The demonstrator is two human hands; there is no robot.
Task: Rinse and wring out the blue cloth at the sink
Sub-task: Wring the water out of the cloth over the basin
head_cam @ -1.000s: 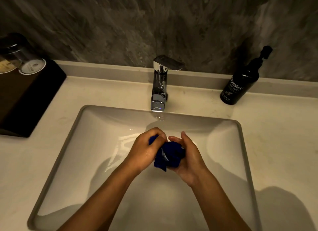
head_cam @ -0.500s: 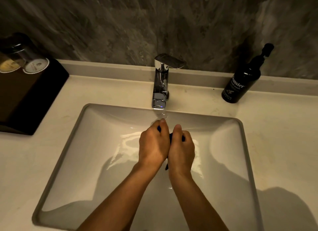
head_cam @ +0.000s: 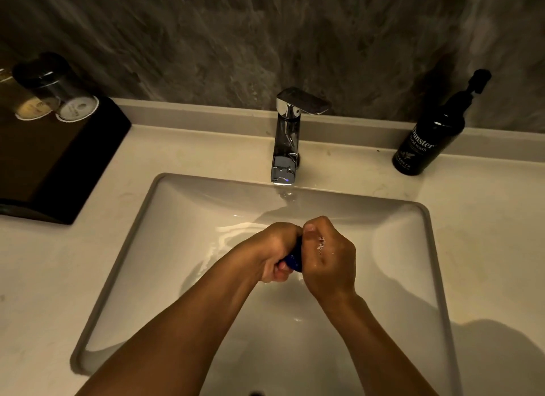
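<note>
Both fists are clenched together over the middle of the white sink basin (head_cam: 165, 248). My left hand (head_cam: 275, 252) and my right hand (head_cam: 330, 257) squeeze the blue cloth (head_cam: 293, 260), and only a small dark-blue strip of it shows between them. My left wrist is turned so its fingers face me. Droplets sit on the back of my right hand. The chrome faucet (head_cam: 287, 139) stands behind the hands, and a thin trickle of water shows below its spout.
A black hand-wash pump bottle (head_cam: 427, 136) stands on the counter at the back right. A dark tray (head_cam: 56, 165) with upturned glasses (head_cam: 56, 89) sits on the counter at the left. The basin floor is wet.
The cloth went from a loose bunch held in open palms to a tight wad hidden in both fists. My left wrist has since twisted, and the fists have dropped slightly in the basin.
</note>
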